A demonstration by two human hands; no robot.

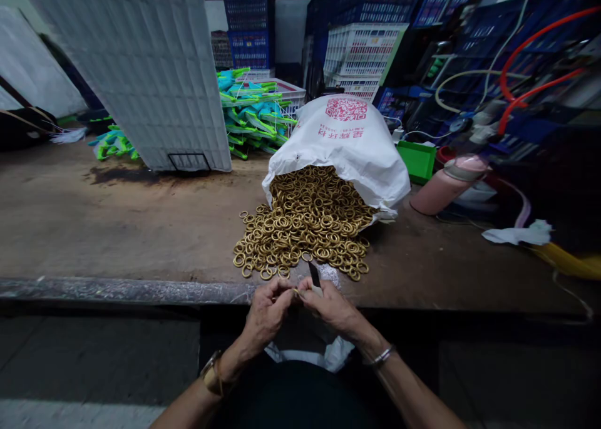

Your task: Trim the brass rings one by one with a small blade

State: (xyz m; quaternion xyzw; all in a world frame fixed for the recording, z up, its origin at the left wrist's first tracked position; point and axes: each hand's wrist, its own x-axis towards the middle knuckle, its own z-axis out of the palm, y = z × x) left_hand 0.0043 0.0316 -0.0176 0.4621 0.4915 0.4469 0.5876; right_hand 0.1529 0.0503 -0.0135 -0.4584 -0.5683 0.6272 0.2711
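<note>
From left hand (pixel 267 311), passable over bench (pixel 164 228) at ten o'clock; blocked at one by rings (pixel 307 222) and bag (pixel 347 144)

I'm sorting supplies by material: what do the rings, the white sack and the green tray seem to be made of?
Rings: brass or gold-coloured plastic, hard to tell; muted golden sheen.
White sack: probably woven plastic, matte; loose folds, printed face.
Green tray: likely moulded plastic, fairly smooth; even colour, thin straight walls.
</note>
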